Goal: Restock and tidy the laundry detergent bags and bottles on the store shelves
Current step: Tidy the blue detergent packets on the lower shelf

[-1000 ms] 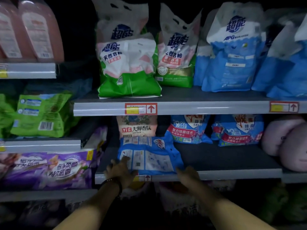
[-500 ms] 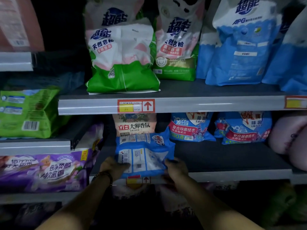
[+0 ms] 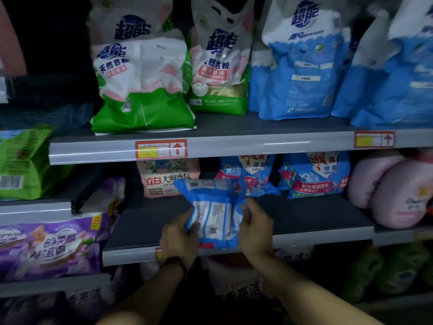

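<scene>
Left hand (image 3: 179,233) and right hand (image 3: 255,233) are gripping the blue bag (image 3: 215,212) by its sides | bag is tilting over the front of the dark shelf (image 3: 304,216), 6 o'clock | dim store; green bags (image 3: 143,90) are standing at 11 o'clock

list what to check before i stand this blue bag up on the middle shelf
1. Grip: left hand and right hand hold the blue bag by its sides: ok.
2. Facing: the bag's printed back panel faces out, not its front: not ok.
3. Landing spot: bare shelf in front of the upright blue bags: ok.
4. Clearance from the beige bag behind: cannot tell.
5. Bag undamaged: cannot tell, too dim.
</scene>
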`<state>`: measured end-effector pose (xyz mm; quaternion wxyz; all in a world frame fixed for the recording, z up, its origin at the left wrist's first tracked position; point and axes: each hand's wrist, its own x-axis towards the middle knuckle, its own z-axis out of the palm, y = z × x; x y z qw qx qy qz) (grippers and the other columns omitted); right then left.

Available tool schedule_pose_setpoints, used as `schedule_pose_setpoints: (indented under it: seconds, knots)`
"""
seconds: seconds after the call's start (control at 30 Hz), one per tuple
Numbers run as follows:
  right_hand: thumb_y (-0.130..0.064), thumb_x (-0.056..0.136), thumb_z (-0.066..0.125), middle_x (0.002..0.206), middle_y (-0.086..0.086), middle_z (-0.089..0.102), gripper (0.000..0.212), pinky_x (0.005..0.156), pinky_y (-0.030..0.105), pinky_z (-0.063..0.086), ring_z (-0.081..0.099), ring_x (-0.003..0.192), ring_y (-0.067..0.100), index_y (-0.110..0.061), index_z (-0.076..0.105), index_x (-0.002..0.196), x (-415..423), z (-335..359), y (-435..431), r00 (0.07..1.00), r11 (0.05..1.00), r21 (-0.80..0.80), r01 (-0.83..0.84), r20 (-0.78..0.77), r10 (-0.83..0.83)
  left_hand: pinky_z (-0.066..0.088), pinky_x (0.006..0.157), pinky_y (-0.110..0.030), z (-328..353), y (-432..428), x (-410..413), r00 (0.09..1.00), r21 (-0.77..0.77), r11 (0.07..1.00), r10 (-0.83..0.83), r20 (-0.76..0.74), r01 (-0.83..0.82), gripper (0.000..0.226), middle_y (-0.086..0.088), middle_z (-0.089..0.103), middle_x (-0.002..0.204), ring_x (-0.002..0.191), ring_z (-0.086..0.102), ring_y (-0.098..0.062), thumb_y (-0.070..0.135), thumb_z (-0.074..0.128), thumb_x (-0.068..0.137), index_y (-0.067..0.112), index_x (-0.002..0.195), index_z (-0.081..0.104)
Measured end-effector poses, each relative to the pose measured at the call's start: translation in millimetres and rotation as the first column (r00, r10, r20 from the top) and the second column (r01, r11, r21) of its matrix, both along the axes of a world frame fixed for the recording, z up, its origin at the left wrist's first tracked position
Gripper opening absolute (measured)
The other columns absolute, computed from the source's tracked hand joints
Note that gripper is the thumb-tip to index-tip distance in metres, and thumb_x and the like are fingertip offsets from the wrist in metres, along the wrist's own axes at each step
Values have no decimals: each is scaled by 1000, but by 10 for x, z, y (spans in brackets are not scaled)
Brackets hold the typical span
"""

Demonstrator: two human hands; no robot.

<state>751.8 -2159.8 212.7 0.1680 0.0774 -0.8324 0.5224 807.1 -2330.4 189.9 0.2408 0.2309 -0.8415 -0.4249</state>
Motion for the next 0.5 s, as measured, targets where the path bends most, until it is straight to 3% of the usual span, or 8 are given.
schedule_pose_setpoints:
  seconds: [0.13, 0.2, 0.27, 0.3, 0.37, 0.43, 0.5]
  knots:
    - [-12, 109, 52, 99, 20, 75, 27, 74, 20, 38, 57, 83, 9, 0, 68, 128, -107, 108, 451, 991, 990, -68, 120, -45, -123, 23, 128, -51, 65, 475, -275, 983, -107, 991, -98, -155, 82, 37, -4, 72, 136, 136, 57, -29, 18, 73, 98, 25, 134, 71]
    - [-14, 110, 51, 92, 19, 70, 27, 72, 18, 37, 55, 73, 10, 1, 67, 126, -207, 141, 653, 986, 987, -55, 153, -54, -156, 27, 127, -51, 118, 617, -469, 980, -144, 983, -137, -148, 116, 39, -6, 71, 136, 135, 57, -31, 21, 72, 99, 27, 137, 69]
    - [-18, 111, 49, 109, 13, 72, 32, 79, 23, 43, 68, 93, 26, -3, 63, 136, -402, 101, 815, 982, 989, 53, 140, 119, -146, 47, 112, -50, 129, 696, -693, 984, -212, 961, -172, 49, 179, 50, -7, 70, 134, 128, 61, -36, 33, 70, 98, 34, 147, 59]
    - [-19, 110, 50, 123, 16, 71, 34, 84, 29, 47, 68, 112, 34, -4, 60, 139, -534, 35, 897, 953, 984, 128, 126, 258, -156, 52, 105, -50, 100, 706, -809, 955, -239, 939, -194, 226, 248, 60, -8, 68, 135, 126, 62, -38, 42, 69, 95, 36, 152, 51]
    - [-26, 107, 53, 138, 23, 64, 40, 98, 38, 49, 61, 129, 40, -1, 56, 138, -701, -81, 1039, 869, 969, 242, 57, 465, -168, 55, 102, -48, -7, 689, -1006, 835, -203, 902, -243, 494, 382, 78, -9, 64, 141, 128, 61, -37, 61, 64, 80, 31, 150, 48]
    - [-36, 103, 58, 137, 22, 65, 46, 102, 41, 50, 61, 129, 40, -2, 59, 134, -778, -185, 1151, 835, 969, 240, 55, 522, -177, 55, 102, -48, -46, 692, -1066, 783, -166, 885, -282, 555, 436, 82, -11, 63, 142, 128, 62, -37, 66, 58, 72, 25, 144, 51]
    - [-44, 96, 62, 125, 18, 71, 47, 99, 45, 56, 68, 119, 40, -8, 65, 126, -755, -263, 1251, 824, 980, 177, 95, 538, -177, 49, 109, -50, 18, 739, -982, 779, -214, 870, -258, 571, 445, 75, -14, 58, 145, 133, 56, -41, 56, 60, 84, 21, 148, 45]
